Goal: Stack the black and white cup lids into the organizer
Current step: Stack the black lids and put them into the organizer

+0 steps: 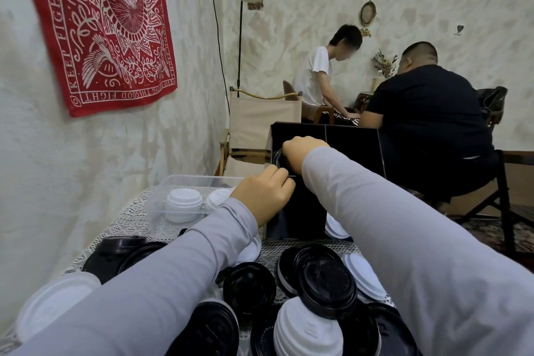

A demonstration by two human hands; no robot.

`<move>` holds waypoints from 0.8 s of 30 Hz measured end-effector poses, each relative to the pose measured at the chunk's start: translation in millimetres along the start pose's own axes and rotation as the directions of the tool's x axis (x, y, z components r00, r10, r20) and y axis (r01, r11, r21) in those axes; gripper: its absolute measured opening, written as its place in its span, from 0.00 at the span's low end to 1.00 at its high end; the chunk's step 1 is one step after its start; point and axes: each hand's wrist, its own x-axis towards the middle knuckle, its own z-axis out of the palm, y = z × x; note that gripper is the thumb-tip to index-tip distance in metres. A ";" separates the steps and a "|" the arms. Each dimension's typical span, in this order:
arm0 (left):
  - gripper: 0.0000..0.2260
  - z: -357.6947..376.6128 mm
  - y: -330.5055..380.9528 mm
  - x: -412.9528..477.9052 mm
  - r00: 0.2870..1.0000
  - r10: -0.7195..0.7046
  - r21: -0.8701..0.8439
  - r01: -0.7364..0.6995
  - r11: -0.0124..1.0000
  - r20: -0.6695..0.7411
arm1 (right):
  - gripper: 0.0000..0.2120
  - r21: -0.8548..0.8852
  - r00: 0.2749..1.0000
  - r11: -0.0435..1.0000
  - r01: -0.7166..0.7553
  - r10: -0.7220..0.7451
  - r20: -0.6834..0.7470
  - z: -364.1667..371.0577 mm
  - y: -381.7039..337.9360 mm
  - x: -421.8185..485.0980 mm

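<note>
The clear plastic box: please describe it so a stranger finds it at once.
Look at the table with the lace cloth, at its far left corner by the wall. The clear plastic box stands there, left of the black organizer. It alone is see-through, with white lids showing inside.

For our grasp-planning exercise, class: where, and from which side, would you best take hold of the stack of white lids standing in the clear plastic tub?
Probably from above, reaching down to grip opposite sides of the widest bottom rim of the white lid stack. The walls of the clear tub block a sideways approach. The stack stands upright and narrows toward the top, so a higher grip might lift only some of the lids.
</note>
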 end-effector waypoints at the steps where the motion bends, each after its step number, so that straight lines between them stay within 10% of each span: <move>1: 0.12 0.3 -0.3 -0.7 1.000 0.002 0.001 -0.002 1.000 0.001 | 0.12 0.008 1.000 1.000 0.005 -0.005 -0.004 0.2 0.3 0.4; 18: 0.07 -1.6 -3.3 1.3 0.996 -0.004 0.013 0.002 1.000 0.087 | 0.12 0.143 0.997 0.987 0.079 -0.079 -0.004 -16.4 22.1 -11.9; 24: 0.12 -3.0 -3.5 5.7 0.991 -0.025 0.017 0.023 1.000 0.133 | 0.15 0.057 0.923 0.956 0.289 -0.262 -0.281 13.4 45.9 -44.6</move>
